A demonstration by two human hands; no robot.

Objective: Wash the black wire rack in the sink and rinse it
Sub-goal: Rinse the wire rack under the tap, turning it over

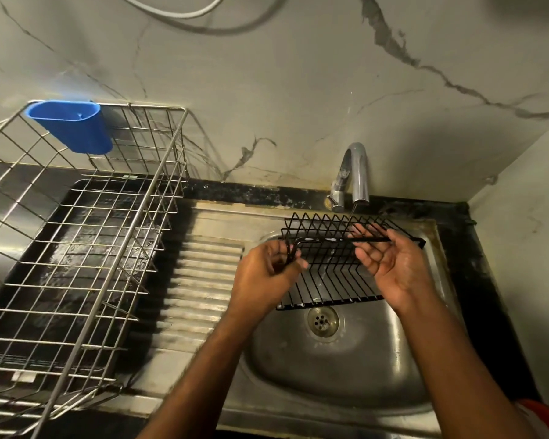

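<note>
Black wire rack [333, 264]: left hand [267, 274] grips its corner; right hand [390, 261], fingers relaxed, supports the rim. Risk: wet wire slipping into the sink [346, 375].

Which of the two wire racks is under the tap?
The black wire rack, held over the sink; the larger silver rack stands on the counter.

A home kitchen's washing-up corner: a steel sink [346, 369] with ribbed drainboard [200, 280] and chrome tap [355, 172], marble-veined wall tiles [267, 74], and left of the hands a steel dish basket [76, 248] carrying a blue cutlery cup [73, 125].
</note>
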